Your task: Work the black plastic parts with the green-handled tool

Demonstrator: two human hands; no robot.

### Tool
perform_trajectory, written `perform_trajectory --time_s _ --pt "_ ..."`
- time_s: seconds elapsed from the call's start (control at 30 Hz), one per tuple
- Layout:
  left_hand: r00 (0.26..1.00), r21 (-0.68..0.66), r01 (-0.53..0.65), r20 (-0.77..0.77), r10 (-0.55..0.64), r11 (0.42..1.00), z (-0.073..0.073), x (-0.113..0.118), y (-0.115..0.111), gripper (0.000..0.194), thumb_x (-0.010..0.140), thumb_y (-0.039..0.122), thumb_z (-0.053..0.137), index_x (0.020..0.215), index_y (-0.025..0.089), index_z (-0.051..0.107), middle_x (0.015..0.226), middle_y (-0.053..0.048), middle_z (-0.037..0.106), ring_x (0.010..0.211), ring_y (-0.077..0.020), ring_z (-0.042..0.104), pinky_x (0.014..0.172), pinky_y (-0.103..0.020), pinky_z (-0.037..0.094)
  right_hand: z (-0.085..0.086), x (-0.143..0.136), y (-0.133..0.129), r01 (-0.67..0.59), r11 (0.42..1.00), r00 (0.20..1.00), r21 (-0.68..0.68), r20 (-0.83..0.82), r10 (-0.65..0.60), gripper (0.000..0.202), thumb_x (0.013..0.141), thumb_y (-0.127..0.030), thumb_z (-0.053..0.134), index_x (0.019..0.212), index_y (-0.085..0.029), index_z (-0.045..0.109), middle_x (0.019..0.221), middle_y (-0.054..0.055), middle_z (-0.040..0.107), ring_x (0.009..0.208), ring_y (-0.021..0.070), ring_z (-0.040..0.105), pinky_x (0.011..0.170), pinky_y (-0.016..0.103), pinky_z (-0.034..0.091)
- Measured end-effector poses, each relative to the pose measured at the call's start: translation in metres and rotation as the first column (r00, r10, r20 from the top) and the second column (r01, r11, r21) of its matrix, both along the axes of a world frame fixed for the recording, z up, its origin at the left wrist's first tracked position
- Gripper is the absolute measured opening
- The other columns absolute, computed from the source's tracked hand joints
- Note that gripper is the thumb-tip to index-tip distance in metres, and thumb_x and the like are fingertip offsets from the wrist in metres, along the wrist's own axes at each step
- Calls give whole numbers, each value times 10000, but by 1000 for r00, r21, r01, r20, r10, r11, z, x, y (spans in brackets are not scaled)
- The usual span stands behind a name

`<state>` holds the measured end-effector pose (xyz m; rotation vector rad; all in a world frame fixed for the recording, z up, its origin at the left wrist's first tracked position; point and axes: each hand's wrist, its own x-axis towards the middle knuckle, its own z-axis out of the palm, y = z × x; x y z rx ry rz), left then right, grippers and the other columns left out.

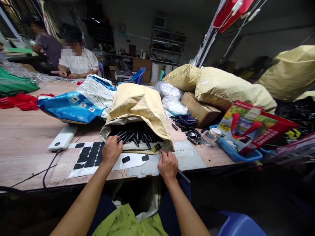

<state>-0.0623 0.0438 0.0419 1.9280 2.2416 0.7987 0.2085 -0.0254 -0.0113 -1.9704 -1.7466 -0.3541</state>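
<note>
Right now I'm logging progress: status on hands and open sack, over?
Left hand at open sack's mouth, left side. Right hand holding dark rod. Black pieces inside sack. Patched white sheet in front.

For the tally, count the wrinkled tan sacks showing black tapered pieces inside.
1: the wrinkled tan sack, open at centre on the pale wooden table. Other tan sacks hide their contents.

Single head-worn view, facing forward and down, worktable [22, 131] close below, dim back wall [140, 26] seemingly well beyond
</note>
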Motion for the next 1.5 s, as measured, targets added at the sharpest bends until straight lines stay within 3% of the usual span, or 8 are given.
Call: perform_trajectory --time_s 0.17,0.33,0.4,0.5,0.57,0.73,1.07,1.5 --pt "998 -251 -33 -59 19 967 -7 -11 28 329 890 469 605 1126 251 677 1145 -104 703 1070 -321 643 807 -390 498 0 -1 0 3 1000 1000 13 -1 -3 251 944 -250 590 1176 -272 681 983 56 620 922 227 492 763 333 325" --pt "999 -87 -29 33 32 996 -4 1 8 263 888 462 622 1030 252 692 1081 -60 706 955 -256 657 763 -331 478 0 -1 1 8 1000 1000 1 0 -8 249 940 -245 583 1166 -267 686 975 58 605 919 223 486 754 326 330" --pt "989 10 86 117 -87 996 -6 15 -8 224 886 429 635 1014 252 686 1049 -37 696 872 -210 649 744 -304 473 1 -1 0 5 1000 1000 -10 -6 -5 257 941 -245 578 1174 -269 684 984 58 603 922 223 484 758 327 331" --pt "902 59 371 214 -375 927 -18 42 -33 158 871 352 666 993 254 687 1011 -15 686 914 -187 635 794 -280 473 2 -2 -1 4 1000 1000 -24 -11 -5 268 948 -251 570 1193 -269 678 1001 63 603 938 227 485 771 331 334" --pt "868 33 447 228 -442 894 -29 58 -43 138 854 318 690 975 252 695 992 -12 682 964 -194 622 822 -283 465 2 -2 -1 6 999 1000 -32 -6 -6 270 955 -258 567 1202 -269 675 1002 64 604 942 229 487 777 333 334" --pt "876 -34 438 238 -419 898 -45 67 -45 158 842 340 716 969 247 719 961 -13 680 930 -199 607 781 -288 444 8 0 0 -13 997 999 -78 -34 10 264 961 -246 570 1198 -269 684 994 65 622 933 220 511 771 319 348" --pt "863 -37 459 256 -436 888 -42 63 -42 181 804 330 755 967 256 734 942 -3 684 926 -195 597 802 -297 433 40 -15 -28 -265 964 866 13 -436 244 357 1014 -242 430 1299 -241 645 1122 62 677 1023 177 628 879 250 469" --pt "867 -35 452 255 -429 891 -40 64 -43 163 821 332 743 968 262 750 926 -11 681 908 -195 596 789 -298 430 47 -30 -44 -295 955 893 -2 -357 275 381 1009 -225 447 1326 -283 649 1001 49 671 938 162 648 806 217 474"
